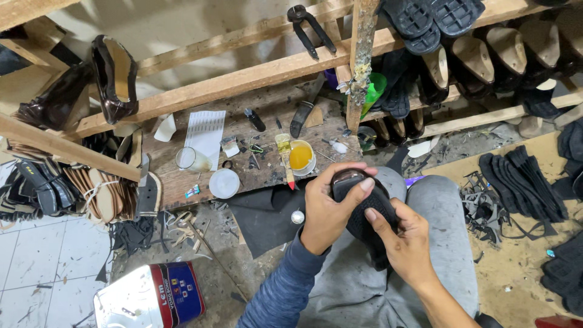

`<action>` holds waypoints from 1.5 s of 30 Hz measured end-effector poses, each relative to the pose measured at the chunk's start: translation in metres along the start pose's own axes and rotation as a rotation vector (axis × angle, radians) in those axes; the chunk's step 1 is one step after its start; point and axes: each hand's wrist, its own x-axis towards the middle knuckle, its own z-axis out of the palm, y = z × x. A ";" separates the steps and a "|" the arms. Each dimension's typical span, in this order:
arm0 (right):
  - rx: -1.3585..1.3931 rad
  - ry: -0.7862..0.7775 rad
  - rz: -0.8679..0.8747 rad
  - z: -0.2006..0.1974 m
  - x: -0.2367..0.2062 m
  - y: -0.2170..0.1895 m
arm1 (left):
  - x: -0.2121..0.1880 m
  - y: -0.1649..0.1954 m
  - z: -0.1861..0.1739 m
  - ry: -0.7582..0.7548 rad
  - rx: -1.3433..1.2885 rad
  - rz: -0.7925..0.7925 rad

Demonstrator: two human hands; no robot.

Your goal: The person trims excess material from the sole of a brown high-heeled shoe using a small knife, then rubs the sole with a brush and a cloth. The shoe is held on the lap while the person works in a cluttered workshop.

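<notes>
A dark shoe [364, 209] with a glossy brown toe and a black ribbed sole rests over my lap. My left hand [326, 209] wraps around its toe end, thumb lying across the top. My right hand [404, 240] grips the sole from the right side, fingers pressed onto the ribbed rubber. Just beyond the shoe, on a low wooden bench [182, 185], stand a small pot of yellow glue [301, 157] and a glue-stained brush [285, 157].
The bench also carries a white lid [224, 183], a glass [187, 159] and a sheet of paper [204, 136]. Wooden racks hold shoes and soles [486, 58]. Pincers [310, 27] hang on a beam. A tin can [152, 297] lies on the floor at left, black soles [522, 182] at right.
</notes>
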 end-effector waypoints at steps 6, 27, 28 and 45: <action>0.021 -0.028 -0.013 0.001 0.003 -0.004 | 0.002 -0.001 0.002 0.018 -0.084 -0.022; -0.171 -0.111 0.191 0.005 0.006 -0.004 | 0.031 -0.011 -0.058 0.045 -0.203 -0.080; -0.182 -0.113 0.166 0.004 0.007 0.000 | 0.032 -0.011 -0.057 0.041 -0.194 -0.078; 0.148 -0.229 0.482 -0.022 0.081 -0.006 | 0.116 -0.085 -0.060 0.150 -0.300 -0.284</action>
